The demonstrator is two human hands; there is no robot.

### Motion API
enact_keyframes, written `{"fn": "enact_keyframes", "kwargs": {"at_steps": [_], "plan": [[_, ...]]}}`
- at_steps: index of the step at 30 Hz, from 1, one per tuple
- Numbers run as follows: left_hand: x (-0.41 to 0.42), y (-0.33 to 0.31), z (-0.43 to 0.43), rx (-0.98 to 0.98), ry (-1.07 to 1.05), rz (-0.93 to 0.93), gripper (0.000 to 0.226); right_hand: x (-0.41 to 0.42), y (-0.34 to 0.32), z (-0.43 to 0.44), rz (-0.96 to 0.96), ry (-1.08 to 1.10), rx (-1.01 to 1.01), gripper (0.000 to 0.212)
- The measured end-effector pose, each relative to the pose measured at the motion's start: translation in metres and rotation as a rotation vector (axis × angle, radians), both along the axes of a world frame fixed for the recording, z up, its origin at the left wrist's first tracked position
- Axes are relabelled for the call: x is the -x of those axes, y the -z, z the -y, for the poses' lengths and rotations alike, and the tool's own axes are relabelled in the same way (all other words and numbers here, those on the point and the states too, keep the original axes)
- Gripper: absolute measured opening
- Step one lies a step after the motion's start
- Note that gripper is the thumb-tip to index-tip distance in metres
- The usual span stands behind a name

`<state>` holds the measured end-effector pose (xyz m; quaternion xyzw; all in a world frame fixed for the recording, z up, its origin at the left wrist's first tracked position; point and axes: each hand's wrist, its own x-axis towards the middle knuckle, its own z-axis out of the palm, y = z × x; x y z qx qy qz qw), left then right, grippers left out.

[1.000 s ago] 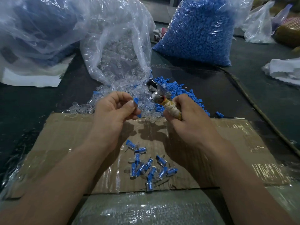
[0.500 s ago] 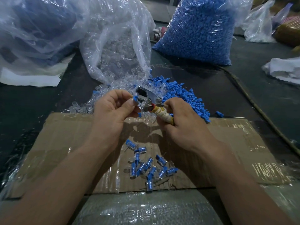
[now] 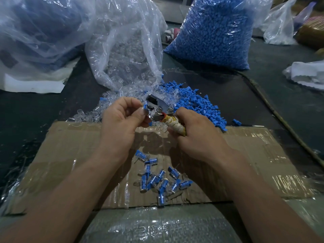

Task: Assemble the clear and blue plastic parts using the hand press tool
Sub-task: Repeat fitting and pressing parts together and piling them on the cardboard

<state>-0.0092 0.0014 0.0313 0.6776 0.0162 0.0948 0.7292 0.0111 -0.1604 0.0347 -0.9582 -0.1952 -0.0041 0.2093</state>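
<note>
A dark table carries three big plastic sacks: a cloudy bluish sack at 10 o'clock, an open sack of clear parts at 12, and a sack of blue parts at 1. One taped cardboard sheet lies at centre. Two loose heaps touch its far edge, the clear heap at 11 and the blue heap at 1. About a dozen assembled pieces lie at 6.

The right hand is wrapped around the taped handle of the one hand press tool. The left hand pinches one blue part at the tool's head. A second ago tool and part were apart.
</note>
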Motion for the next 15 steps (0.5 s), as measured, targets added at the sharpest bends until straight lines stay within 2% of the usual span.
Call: {"fn": "enact_keyframes", "kwargs": {"at_steps": [15], "plan": [[0.0011,-0.0004,0.0011,-0.135,-0.047,0.011,0.016,-0.0019,0.0022,-0.0035,0.0,0.019,0.018,0.02]]}}
